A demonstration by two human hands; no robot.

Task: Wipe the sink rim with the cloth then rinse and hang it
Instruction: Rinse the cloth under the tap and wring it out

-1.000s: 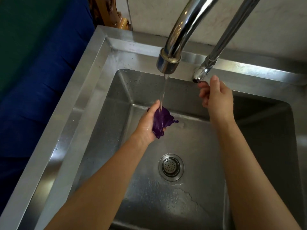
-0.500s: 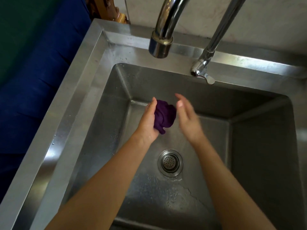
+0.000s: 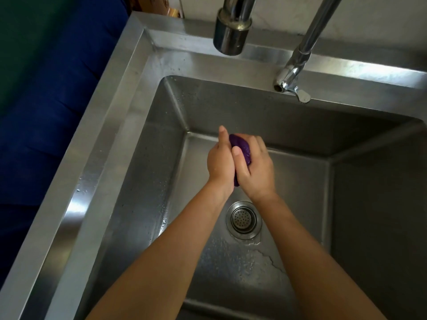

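With no water falling from the faucet (image 3: 231, 31) at top centre, the left hand (image 3: 220, 163) and right hand (image 3: 255, 170) close together around the balled purple cloth (image 3: 241, 147) mid-frame above the sink (image 3: 120, 125) basin (apparently wringing it), leaving, by appearances, only the hanging.

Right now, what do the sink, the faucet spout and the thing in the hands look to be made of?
Sink: brushed stainless steel by its look, grey with soft streaky reflections and folded corners.
Faucet spout: polished metal, likely chrome-plated, with mirror-like highlights.
Cloth: soft purple fabric, bunched and squeezed between the left hand and right hand; the weave is too small to tell.
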